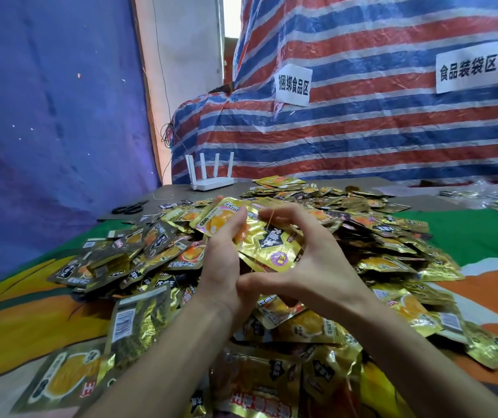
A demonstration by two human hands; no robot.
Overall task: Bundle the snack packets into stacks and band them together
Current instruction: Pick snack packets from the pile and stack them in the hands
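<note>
Fingers (pixel 238 226) of my left hand (pixel 222 267) and right hand (pixel 314 267) curl round the packet stack (pixel 271 245), above the pile (pixel 386 239); bare table (pixel 169 195) far left.

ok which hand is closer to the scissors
Left. The left hand, gripping the stack of packets, is right of the scissors and nearer the camera; the right hand, hooking the rubber band, lies farther right.

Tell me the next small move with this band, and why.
Probably pull the band across the stack and let it close round. The left hand grips the stack above the pile, and the right hand holds the thin band stretched over the top packet, so wrapping looks unfinished.
</note>
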